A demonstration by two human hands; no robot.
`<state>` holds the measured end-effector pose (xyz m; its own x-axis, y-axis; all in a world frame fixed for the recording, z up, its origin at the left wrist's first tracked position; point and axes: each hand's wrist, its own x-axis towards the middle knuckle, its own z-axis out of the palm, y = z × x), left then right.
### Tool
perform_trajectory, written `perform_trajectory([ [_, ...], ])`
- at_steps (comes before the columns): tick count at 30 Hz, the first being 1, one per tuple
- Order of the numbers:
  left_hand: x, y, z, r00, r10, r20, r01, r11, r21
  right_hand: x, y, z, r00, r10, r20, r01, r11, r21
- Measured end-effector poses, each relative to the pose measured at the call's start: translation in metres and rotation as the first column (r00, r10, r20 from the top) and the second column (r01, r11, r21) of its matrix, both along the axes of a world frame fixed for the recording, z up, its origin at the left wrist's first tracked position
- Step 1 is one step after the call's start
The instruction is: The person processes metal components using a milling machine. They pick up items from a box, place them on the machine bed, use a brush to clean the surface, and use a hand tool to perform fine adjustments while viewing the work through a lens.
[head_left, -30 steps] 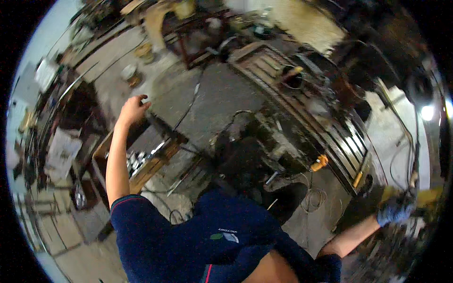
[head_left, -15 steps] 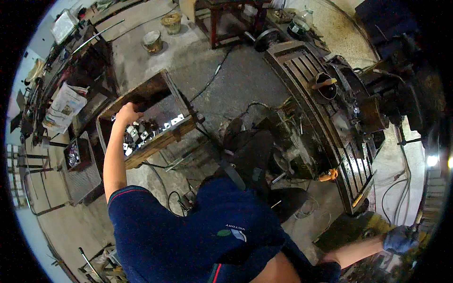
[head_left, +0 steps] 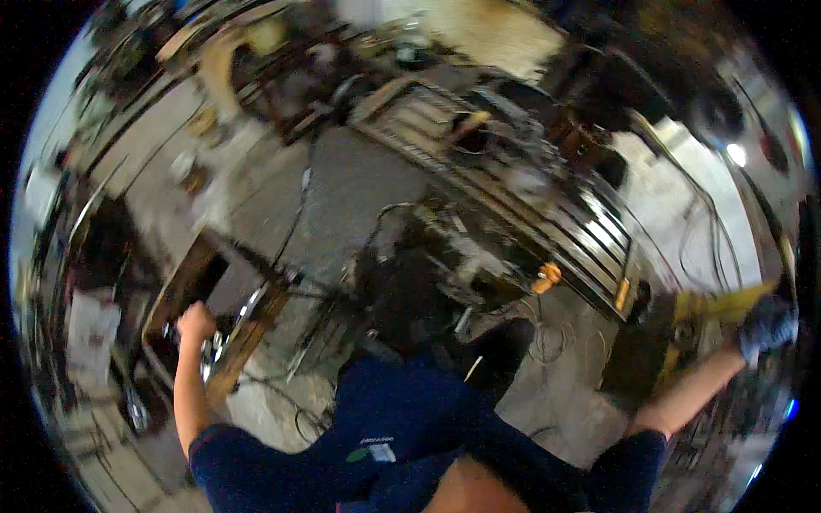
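My bare left hand (head_left: 197,321) is over the wooden box (head_left: 248,350) at the left, its fingers curled in. Whether it holds a part is hidden. Shiny small metal parts (head_left: 213,349) lie in the box just beside this hand, smeared by motion. Far out at the right, my right hand (head_left: 764,330) wears a dark blue-grey glove. That arm is stretched out sideways, above and beyond a yellowish surface (head_left: 714,306). Blur hides the glove's fingers and anything in them.
A long slotted metal machine bed (head_left: 419,160) runs diagonally across the upper right. An orange object (head_left: 546,278) is at its near edge. Cables (head_left: 301,192) trail over the floor, and a bucket (head_left: 190,173) stands at the upper left. My dark-clad legs are in the middle.
The whole view has swung toward the right and blurred. My left hand remains at the box, with its fingers more curled. The gloved right hand appears higher and farther right in the picture.
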<state>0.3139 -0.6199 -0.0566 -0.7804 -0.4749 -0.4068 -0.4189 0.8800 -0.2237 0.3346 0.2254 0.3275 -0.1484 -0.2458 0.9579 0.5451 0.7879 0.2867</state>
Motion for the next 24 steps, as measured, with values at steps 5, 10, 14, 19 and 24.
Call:
perform_trajectory([
  [5,-0.003,-0.035,-0.041,0.992,-0.023,0.122,0.022,1.0,0.014,0.024,-0.06,-0.116,0.849,0.523,-0.072,-0.512,0.783,-0.352],
  [10,-0.001,-0.042,-0.039,0.932,-0.055,-0.359,0.055,0.998,-0.01,0.014,-0.075,-0.346,0.704,0.631,-0.327,-0.245,-0.216,-0.945],
  [14,-0.039,-0.033,-0.005,0.68,0.556,-0.478,-0.051,0.686,0.726,-0.005,-0.084,-0.436,0.738,0.607,-0.294,0.145,-0.569,-0.809],
  [19,-0.073,0.028,0.049,0.525,0.83,-0.189,0.273,0.046,0.961,-0.059,-0.099,-0.5,0.614,0.585,-0.531,0.041,-0.695,-0.718],
  [24,-0.094,0.062,0.04,0.583,0.811,-0.049,0.368,-0.209,0.906,-0.066,-0.136,-0.475,0.808,0.566,-0.163,0.164,-0.482,-0.861],
])
